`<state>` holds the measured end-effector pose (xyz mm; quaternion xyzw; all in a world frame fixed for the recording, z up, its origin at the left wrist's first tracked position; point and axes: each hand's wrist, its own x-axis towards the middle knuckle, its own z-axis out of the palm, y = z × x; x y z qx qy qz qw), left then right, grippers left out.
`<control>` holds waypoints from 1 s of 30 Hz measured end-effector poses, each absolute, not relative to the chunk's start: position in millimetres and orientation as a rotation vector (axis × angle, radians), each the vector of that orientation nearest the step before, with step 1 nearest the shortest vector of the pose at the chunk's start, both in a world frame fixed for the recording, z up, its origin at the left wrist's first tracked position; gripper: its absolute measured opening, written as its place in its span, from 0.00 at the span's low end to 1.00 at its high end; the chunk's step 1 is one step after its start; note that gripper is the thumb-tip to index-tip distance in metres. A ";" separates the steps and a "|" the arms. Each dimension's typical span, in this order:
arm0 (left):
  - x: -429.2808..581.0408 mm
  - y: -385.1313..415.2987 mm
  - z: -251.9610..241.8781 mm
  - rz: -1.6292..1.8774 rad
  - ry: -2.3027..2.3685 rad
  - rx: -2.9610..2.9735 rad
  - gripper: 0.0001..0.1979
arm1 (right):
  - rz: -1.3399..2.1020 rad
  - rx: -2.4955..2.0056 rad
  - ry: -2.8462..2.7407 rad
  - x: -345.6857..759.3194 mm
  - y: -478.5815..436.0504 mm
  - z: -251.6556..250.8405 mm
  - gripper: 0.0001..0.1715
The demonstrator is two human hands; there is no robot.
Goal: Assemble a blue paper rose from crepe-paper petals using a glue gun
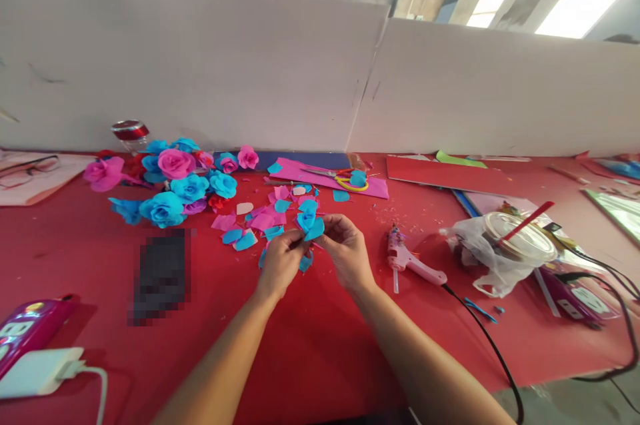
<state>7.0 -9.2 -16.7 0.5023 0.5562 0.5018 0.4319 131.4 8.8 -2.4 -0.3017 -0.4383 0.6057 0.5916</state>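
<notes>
Between my two hands, over the middle of the red table (pixel 300 352), is a small blue paper flower (pixel 309 218) with a few petals. My left hand (pixel 285 258) pinches its base from the left. On its right side, my right hand (pixel 346 248) has its thumb and fingers closed at a blue petal. Loose blue and pink paper petals (pixel 265 218) lie just behind and to the left of my hands. Yellow-handled scissors (pixel 351 184) rest on a pink paper strip (pixel 285 170) farther back. To the right of my right hand lies a pink glue gun (pixel 413 264) with a black cable.
Finished paper flowers (pixel 187 188) are heaped at the left, near a red-lidded jar (pixel 131 135). A lidded bowl (pixel 520 236) in a plastic bag and a power strip (pixel 575 295) stand right. A white charger (pixel 40 372) is at the front left. A white partition (pixel 200 72) runs behind.
</notes>
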 end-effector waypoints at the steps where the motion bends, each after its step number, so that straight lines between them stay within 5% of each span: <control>1: 7.0 -9.7 -15.7 1.248 1.400 1.285 0.10 | 1.401 -0.701 -1.027 131.5 8.7 -2.4 0.13; 20: 8.9 -15.3 -8.9 1.396 1.490 1.631 0.09 | 1.059 -0.851 -1.248 129.5 -1.4 6.8 0.27; 30: 7.3 -13.9 -13.0 1.401 1.475 1.458 0.10 | 1.065 -0.759 -1.232 130.4 -7.8 13.7 0.25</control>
